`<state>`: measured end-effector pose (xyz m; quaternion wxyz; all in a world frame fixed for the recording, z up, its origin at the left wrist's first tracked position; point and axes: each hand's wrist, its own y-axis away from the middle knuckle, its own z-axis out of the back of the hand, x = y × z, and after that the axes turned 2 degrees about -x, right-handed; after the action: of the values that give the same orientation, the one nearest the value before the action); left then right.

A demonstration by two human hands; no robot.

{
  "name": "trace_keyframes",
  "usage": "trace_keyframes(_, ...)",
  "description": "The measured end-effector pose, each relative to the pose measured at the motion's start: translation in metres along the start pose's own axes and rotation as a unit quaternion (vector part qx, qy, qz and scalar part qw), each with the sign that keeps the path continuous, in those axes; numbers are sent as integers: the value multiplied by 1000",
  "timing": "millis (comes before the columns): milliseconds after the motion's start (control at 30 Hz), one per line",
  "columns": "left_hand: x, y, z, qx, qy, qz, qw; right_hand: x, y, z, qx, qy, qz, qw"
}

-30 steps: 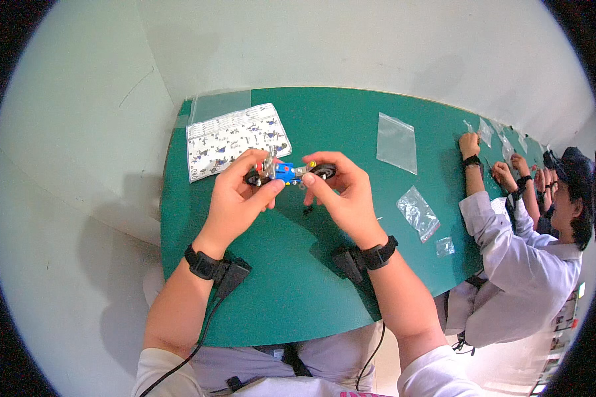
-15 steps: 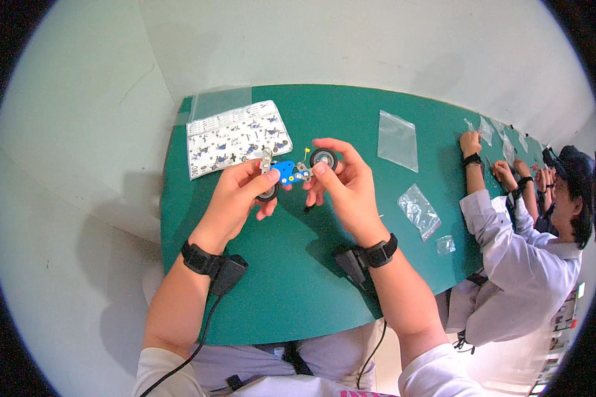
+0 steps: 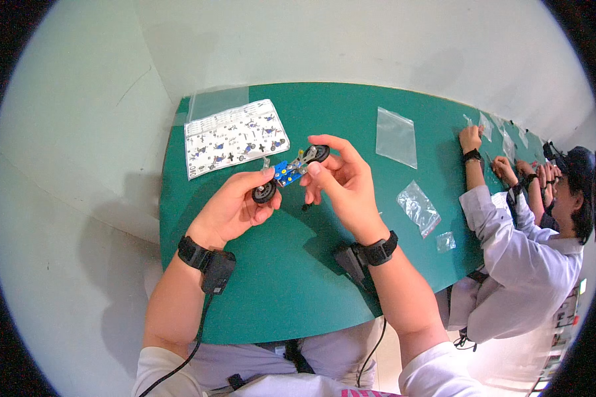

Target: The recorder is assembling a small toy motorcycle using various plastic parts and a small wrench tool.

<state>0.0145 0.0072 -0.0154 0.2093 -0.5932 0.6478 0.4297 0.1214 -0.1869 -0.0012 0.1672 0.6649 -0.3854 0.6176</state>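
Observation:
Between my two hands, above the table, is a small toy motorcycle (image 3: 287, 173) built of blue and silver-grey parts with two black wheels. My left hand (image 3: 235, 204) pinches its left end, close to the lower wheel (image 3: 264, 192). My right hand (image 3: 344, 182) grips the other end with thumb and forefinger around the upper wheel (image 3: 319, 153). The model tilts, its right end higher. Some of its frame is hidden behind my fingers. A printed instruction sheet (image 3: 235, 137) with small pictures of the model lies just beyond my left hand.
On the green table (image 3: 271, 284) lie a flat clear bag (image 3: 397, 137), a crumpled clear bag (image 3: 418, 209) and a small clear packet (image 3: 446, 242). Below my right hand is a small black piece (image 3: 305, 207). At right sits a person in a pale shirt (image 3: 530, 264), other hands beyond.
The motorcycle has been turned in my hands; its left wheel now shows more fully and the right wheel appears more edge-on. My left wrist has rotated slightly.

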Motion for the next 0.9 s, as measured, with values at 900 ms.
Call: trace_keyframes(900, 7, -4, 8, 156, 39, -25, 987, 1, -2, -1, -10, 0, 16, 1000)
